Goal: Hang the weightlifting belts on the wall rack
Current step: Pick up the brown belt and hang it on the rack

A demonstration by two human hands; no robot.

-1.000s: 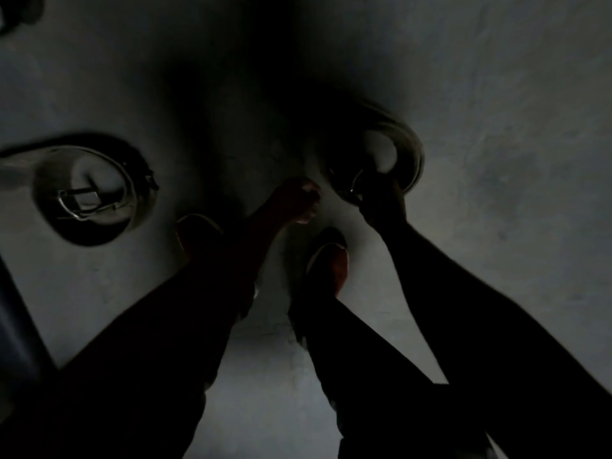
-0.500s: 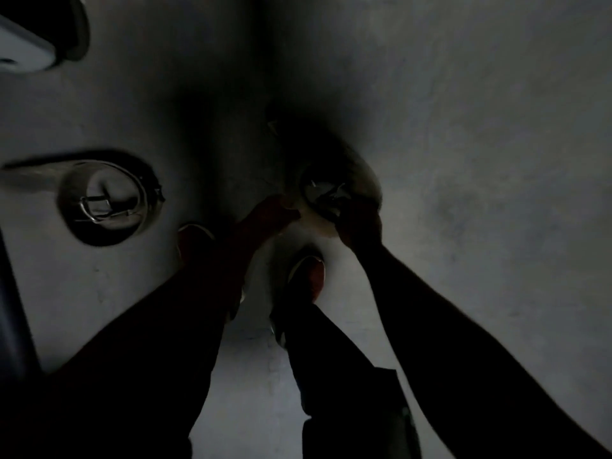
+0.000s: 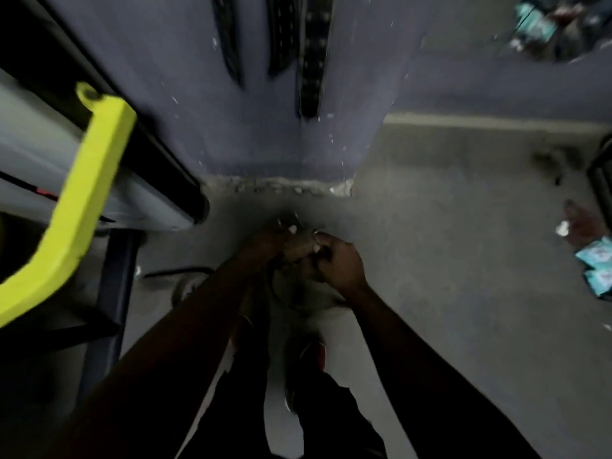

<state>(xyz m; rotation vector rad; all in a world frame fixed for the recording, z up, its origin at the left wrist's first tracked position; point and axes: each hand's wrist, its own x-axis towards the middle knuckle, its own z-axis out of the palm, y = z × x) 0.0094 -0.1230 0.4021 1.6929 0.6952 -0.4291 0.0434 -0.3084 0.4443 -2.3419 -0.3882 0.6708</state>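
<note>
Both hands hold a rolled tan weightlifting belt (image 3: 298, 250) in front of me, above the floor. My left hand (image 3: 270, 241) grips its left side and my right hand (image 3: 337, 263) is closed on its right side; part of the belt hangs below the hands (image 3: 298, 293). The belt is blurred and mostly hidden by the fingers. Up on the blue-grey wall (image 3: 185, 94) several dark belts (image 3: 309, 54) hang down side by side. Another coiled belt (image 3: 185, 289) lies on the floor, behind my left forearm.
A machine with a yellow handle (image 3: 82, 180) and a grey and black frame (image 3: 155, 193) stands at the left. Litter and blue packets (image 3: 596, 263) lie on the grey floor (image 3: 447, 260) at the right. My feet (image 3: 311, 352) are below the hands.
The belt has come up off the floor in my right hand and my left hand has joined it. The view has swung upward to show the wall, the hanging belts and the machine.
</note>
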